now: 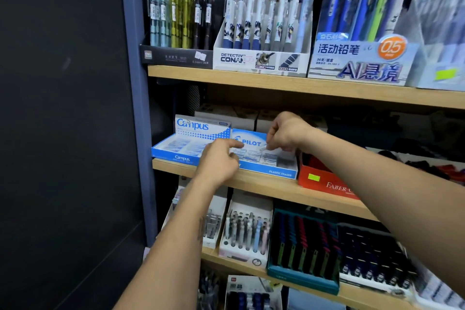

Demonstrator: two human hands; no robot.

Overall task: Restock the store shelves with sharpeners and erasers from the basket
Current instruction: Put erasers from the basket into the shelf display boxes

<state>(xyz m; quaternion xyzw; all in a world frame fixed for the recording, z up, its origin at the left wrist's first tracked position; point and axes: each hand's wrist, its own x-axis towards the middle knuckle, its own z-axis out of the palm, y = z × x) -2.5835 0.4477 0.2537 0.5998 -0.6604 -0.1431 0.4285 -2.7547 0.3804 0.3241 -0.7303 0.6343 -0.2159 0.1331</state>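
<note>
My left grip (pixel 221 158): fingers curled, index finger stretched out toward the Pilot lettering; it rests against the front left corner of the Pilot eraser box (pixel 266 161). I cannot tell whether the curled fingers hold anything.
My right grip (pixel 284 133): fingers bent downward over the open box, fingertips pinching a small white eraser (pixel 264 148) just above the row already inside.
Pilot eraser box: blue and white display carton, lid flap standing upright at the back, sitting on the middle shelf (pixel 266 185); its front reads "Plastic Eraser".
Erasers in the box (pixel 254 155): white with blue sleeves, lined up side by side; their count is too blurred to give.
Campus box (pixel 186 143): blue and white, just beside the Pilot box on its left, lid also upright, wrapped erasers lying inside.
Red Faber-Castell box (pixel 324 181): touching the Pilot box on its right, a yellow-green sticker on the front.
Upper shelf (pixel 276 83): 3 pen and pencil displays, among them a Detective Conan box (pixel 259 58) and a 0.5 mechanical pencil box (pixel 357 58).
Lower shelf (pixel 234 259): more pen racks, one in a teal tray (pixel 302 277).
Basket: not in view.
</note>
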